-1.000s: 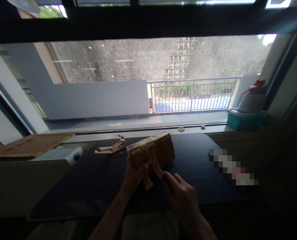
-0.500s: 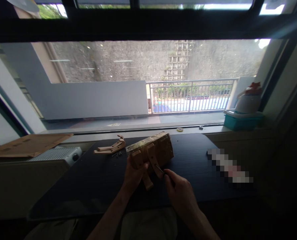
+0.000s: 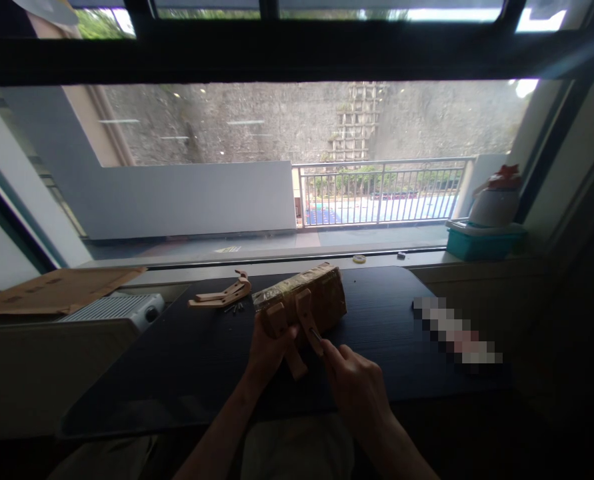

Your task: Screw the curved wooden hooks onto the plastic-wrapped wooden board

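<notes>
The left grip (image 3: 267, 350) is closed on the left end of the box (image 3: 329, 303); the right grip (image 3: 359, 380) pinches a slim tool (image 3: 315, 333) at the right strip (image 3: 304, 312). The box tilts over the bench (image 3: 187, 367): brace it, keep the tool straight.

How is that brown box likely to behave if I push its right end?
The brown box may pivot, since the left hand holds it near the opposite end. It probably resists light pressure; its long edges look fairly straight. Its glossy top, perhaps tape, could feel slippery.
</notes>
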A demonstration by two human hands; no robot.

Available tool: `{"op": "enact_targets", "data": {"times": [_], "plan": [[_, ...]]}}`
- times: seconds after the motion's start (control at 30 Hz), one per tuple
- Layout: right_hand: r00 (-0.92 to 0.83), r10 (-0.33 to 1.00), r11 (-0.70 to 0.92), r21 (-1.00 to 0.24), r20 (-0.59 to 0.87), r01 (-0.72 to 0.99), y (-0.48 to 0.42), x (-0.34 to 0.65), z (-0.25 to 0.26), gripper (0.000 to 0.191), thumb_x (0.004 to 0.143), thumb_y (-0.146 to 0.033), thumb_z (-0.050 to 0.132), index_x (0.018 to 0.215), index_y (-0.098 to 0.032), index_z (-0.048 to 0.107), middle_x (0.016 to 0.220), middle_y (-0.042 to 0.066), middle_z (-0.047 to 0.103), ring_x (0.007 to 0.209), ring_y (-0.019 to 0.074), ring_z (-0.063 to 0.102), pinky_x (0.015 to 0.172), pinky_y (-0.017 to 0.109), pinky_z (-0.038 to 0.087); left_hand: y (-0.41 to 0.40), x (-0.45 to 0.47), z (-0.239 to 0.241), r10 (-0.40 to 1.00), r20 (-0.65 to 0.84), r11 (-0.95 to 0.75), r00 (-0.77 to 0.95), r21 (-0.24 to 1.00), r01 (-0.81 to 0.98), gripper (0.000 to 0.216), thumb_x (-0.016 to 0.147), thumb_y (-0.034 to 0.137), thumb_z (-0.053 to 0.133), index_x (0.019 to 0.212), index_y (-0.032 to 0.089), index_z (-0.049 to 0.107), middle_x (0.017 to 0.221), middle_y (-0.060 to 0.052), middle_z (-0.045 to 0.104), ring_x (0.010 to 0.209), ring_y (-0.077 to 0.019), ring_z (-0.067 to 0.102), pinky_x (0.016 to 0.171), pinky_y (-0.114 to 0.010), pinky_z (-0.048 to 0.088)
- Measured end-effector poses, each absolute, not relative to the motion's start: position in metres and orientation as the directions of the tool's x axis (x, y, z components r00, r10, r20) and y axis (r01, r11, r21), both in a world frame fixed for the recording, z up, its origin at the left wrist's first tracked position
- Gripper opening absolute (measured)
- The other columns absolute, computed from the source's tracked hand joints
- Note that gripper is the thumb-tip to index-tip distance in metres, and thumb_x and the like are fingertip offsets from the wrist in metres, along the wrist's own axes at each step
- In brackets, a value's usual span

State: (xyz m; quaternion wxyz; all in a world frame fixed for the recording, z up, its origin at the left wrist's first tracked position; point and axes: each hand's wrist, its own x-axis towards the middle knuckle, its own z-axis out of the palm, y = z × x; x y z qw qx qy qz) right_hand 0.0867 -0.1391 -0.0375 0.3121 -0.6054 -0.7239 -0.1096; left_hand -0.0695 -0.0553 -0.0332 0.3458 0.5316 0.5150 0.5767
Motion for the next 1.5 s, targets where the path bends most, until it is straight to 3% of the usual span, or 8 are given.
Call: {"op": "enact_targets", "data": {"times": [0.33,0.57,0.63,0.93,1.0,1.13,1.23,1.5], "plan": [[0.175,0.890,0.219,-0.730,0.421,0.647,-0.142,0.082,-0.037,0.028,0.088,-0.023,0.043,0.107,-0.022,0.063,0.087,0.002,0.071,0.079,0.0174,0.066,0.066,0.023,0.046,-0.059,-0.068,-0.031,0.936,0.296,-0.272,-0.189,0.952,0.140,0.052,0.053,0.031,0.076,0.096,0.018,0.049,0.078,0.002,0.058,0.072,-0.0162,0.058,0.062,-0.028,0.048],[-0.230,0.843,0.300,-0.070,0.486,0.951,-0.139,0.097,-0.023,0.043,0.080,-0.006,0.047,0.118,-0.021,0.058,0.068,0.003,0.064,0.056,0.0130,0.059,0.049,0.021,0.036,-0.060,-0.066,-0.033,0.935,0.302,-0.281,-0.187,0.951,0.130,0.050,0.054,0.030,0.075,0.095,0.019,0.048,0.078,0.003,0.057,0.070,-0.0150,0.057,0.062,-0.027,0.049],[-0.269,0.847,0.318,-0.032,0.459,0.947,-0.138,0.098,-0.022,0.048,0.077,-0.005,0.048,0.123,-0.019,0.055,0.067,0.003,0.063,0.055,0.0132,0.059,0.048,0.021,0.036,-0.059,-0.066,-0.033,0.932,0.313,-0.294,-0.180,0.948,0.126,0.050,0.054,0.030,0.075,0.096,0.018,0.049,0.079,0.002,0.058,0.071,-0.0152,0.058,0.062,-0.027,0.049],[0.033,0.929,0.251,-0.693,0.369,0.676,-0.134,0.093,-0.029,0.030,0.089,-0.026,0.041,0.109,-0.022,0.064,0.094,0.005,0.071,0.084,0.0190,0.066,0.068,0.026,0.049,-0.057,-0.069,-0.036,0.936,0.322,-0.301,-0.143,0.942,0.148,0.051,0.056,0.029,0.075,0.098,0.018,0.048,0.080,0.002,0.057,0.071,-0.0149,0.057,0.063,-0.027,0.049],[-0.006,0.921,0.254,-0.587,0.390,0.768,-0.135,0.093,-0.026,0.031,0.087,-0.022,0.044,0.113,-0.023,0.061,0.089,0.004,0.071,0.077,0.0191,0.066,0.065,0.026,0.048,-0.056,-0.070,-0.037,0.931,0.325,-0.293,-0.169,0.937,0.188,0.051,0.056,0.031,0.075,0.097,0.018,0.048,0.080,0.002,0.057,0.072,-0.0156,0.057,0.063,-0.028,0.049],[-0.250,0.896,0.302,-0.089,0.367,0.949,-0.138,0.093,-0.015,0.050,0.079,-0.006,0.048,0.126,-0.021,0.051,0.077,0.007,0.067,0.062,0.0178,0.063,0.054,0.025,0.042,-0.057,-0.070,-0.036,0.934,0.303,-0.258,-0.189,0.939,0.227,0.049,0.056,0.033,0.075,0.096,0.017,0.049,0.076,0.003,0.058,0.072,-0.0164,0.058,0.064,-0.030,0.049],[-0.309,0.894,0.319,0.024,0.323,0.948,-0.138,0.093,-0.011,0.054,0.076,-0.003,0.047,0.128,-0.016,0.049,0.075,0.009,0.066,0.061,0.0178,0.063,0.053,0.025,0.041,-0.058,-0.069,-0.033,0.939,0.287,-0.251,-0.187,0.949,0.193,0.049,0.055,0.031,0.075,0.095,0.018,0.049,0.076,0.003,0.058,0.073,-0.0166,0.058,0.065,-0.029,0.049],[-0.024,0.929,0.277,-0.651,0.369,0.706,-0.130,0.093,-0.025,0.033,0.087,-0.022,0.043,0.112,-0.024,0.063,0.091,0.003,0.071,0.080,0.0176,0.066,0.063,0.023,0.047,-0.057,-0.070,-0.035,0.950,0.281,-0.265,-0.135,0.956,0.123,0.050,0.054,0.031,0.075,0.095,0.016,0.050,0.077,0.002,0.057,0.072,-0.0163,0.057,0.065,-0.030,0.048]]}}
